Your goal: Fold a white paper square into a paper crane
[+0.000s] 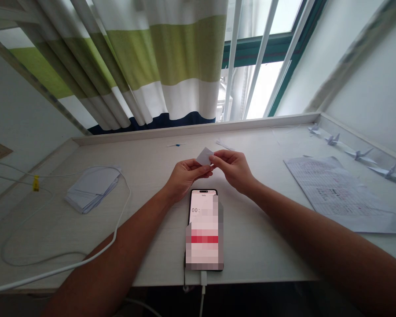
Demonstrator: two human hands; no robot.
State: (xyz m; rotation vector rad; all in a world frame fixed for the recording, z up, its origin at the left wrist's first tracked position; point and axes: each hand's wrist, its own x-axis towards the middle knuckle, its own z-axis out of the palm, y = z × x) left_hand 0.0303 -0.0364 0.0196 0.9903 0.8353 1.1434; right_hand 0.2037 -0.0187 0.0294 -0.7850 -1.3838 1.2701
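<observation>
A small folded square of white paper point(204, 156) is held up over the table, one corner pointing away from me. My left hand point(188, 175) pinches its lower left side between thumb and fingers. On its right edge, the thumb and fingertips of my right hand point(232, 168) are closed on the same paper. The fingertips of both hands nearly meet below it, and the paper's underside is hidden. Just below my hands lies a phone point(203, 207), its screen lit and partly blurred out.
Loose white paper sheets point(93, 187) lie stacked at left, crossed by a white cable point(123, 215). Several folded paper cranes point(333, 139) line the right edge beside a written sheet point(336, 189). A small blue-and-white item point(177, 145) lies at the back. Another cable point(203, 281) plugs into the phone.
</observation>
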